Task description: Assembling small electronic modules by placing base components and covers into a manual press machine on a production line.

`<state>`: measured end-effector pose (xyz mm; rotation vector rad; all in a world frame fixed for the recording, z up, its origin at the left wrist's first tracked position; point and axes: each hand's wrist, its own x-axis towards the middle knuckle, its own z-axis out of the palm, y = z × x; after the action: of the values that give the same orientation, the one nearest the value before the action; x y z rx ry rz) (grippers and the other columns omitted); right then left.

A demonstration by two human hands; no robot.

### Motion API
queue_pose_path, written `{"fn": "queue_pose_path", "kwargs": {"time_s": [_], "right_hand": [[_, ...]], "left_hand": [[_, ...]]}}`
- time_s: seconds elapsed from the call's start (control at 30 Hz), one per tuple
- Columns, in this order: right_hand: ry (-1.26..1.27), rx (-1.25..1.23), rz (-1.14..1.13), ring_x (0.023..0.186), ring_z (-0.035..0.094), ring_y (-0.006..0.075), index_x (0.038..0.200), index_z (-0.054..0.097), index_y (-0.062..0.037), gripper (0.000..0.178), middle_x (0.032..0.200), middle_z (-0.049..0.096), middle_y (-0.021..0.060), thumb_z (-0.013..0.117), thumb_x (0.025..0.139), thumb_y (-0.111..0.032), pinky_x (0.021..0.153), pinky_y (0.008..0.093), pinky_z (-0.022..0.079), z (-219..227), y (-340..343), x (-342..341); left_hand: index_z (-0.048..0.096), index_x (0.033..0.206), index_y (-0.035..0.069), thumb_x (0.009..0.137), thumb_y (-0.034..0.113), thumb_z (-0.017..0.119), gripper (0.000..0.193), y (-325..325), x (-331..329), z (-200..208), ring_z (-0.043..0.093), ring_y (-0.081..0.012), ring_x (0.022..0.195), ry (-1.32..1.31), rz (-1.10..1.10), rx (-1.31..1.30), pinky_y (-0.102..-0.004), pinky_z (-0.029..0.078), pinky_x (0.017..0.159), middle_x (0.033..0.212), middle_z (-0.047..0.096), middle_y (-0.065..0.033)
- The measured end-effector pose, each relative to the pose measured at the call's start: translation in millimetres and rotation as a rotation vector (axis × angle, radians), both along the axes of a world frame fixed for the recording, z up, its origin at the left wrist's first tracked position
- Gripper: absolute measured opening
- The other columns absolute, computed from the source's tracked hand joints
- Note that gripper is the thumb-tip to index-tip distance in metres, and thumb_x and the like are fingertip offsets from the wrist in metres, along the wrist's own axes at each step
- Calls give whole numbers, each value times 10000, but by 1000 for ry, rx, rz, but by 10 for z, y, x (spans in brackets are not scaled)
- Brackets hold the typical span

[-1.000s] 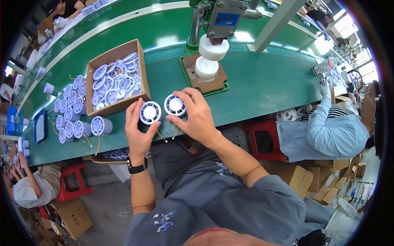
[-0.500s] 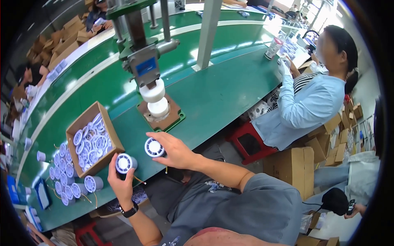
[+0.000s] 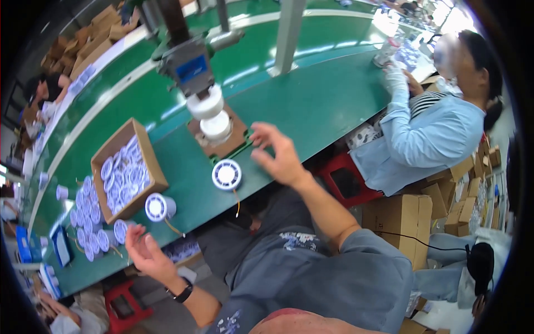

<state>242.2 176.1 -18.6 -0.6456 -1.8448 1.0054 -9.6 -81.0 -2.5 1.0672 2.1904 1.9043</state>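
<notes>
A round lavender plastic housing [image 3: 227,174] with a white slotted face and a trailing wire stands on the bench edge before the press. To its right, my right hand [image 3: 278,156] is raised with fingers apart and nothing in it. A second such housing [image 3: 159,207] stands near the front corner of the cardboard box. My left hand [image 3: 149,255] is open and empty at the bench edge, its fingertips close beside another housing [image 3: 121,229] at the edge of a group. The hand press [image 3: 194,72] has a white plastic head [image 3: 204,103] above a white round seat [image 3: 216,127].
An open cardboard box [image 3: 158,181] of lavender slotted rings sits left of the press. Several wired housings [image 3: 89,222] crowd beyond it. A grey post [image 3: 286,39] rises from the green bench [image 3: 322,94]. A co-worker in light blue [image 3: 434,133] sits at the right.
Both hands have let go of their housings, which now stand on the bench. My right hand has moved up and right; my left hand has drawn down and left.
</notes>
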Motion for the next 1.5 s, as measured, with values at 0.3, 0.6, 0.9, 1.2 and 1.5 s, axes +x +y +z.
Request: {"fn": "queue_pose_path", "kwargs": {"time_s": [0.3, 0.6, 0.9, 1.2, 1.5], "right_hand": [[17, -234, -16, 845, 615, 101, 1300, 521, 15, 414, 957, 654, 68, 604, 895, 16, 762, 245, 504, -84, 79, -129], [75, -231, 17, 828, 613, 102, 1302, 523, 10, 420, 940, 651, 60, 603, 890, 30, 764, 246, 503, -86, 125, -103], [72, -208, 33, 811, 613, 99, 1268, 550, 14, 384, 921, 659, 60, 605, 889, 42, 749, 246, 504, -62, 137, -118], [143, -52, -73, 829, 613, 103, 1226, 582, 5, 338, 935, 659, 46, 614, 889, 25, 763, 258, 506, 226, 262, -151], [407, 82, -67, 800, 594, 171, 1369, 423, 81, 527, 999, 608, 130, 613, 940, -158, 724, 309, 511, 3776, 897, -861]], "left_hand": [[548, 1351, -2, 739, 133, 803, 676, 1210, 694, 92, 568, -302, 1231, -32, -594, -119, -409, 442, 1050, 1346, 563, -163], [559, 1325, -30, 720, 46, 825, 665, 1278, 743, 14, 652, -195, 1057, -257, -604, -108, -325, 521, 938, 1177, 664, -102], [565, 1305, -51, 750, 27, 832, 621, 1969, 333, 438, 652, -165, 1034, -342, -501, 21, -308, 534, 908, 1149, 670, -107], [596, 1242, -26, 777, 52, 830, 526, 2432, 402, 256, 656, -162, 1020, -363, -662, 81, -317, 531, 891, 1143, 676, -97], [572, 1260, -17, 787, 58, 823, 541, 2362, 268, 220, 655, -162, 1020, -264, -700, -18, -323, 527, 895, 1135, 678, -85]]}}
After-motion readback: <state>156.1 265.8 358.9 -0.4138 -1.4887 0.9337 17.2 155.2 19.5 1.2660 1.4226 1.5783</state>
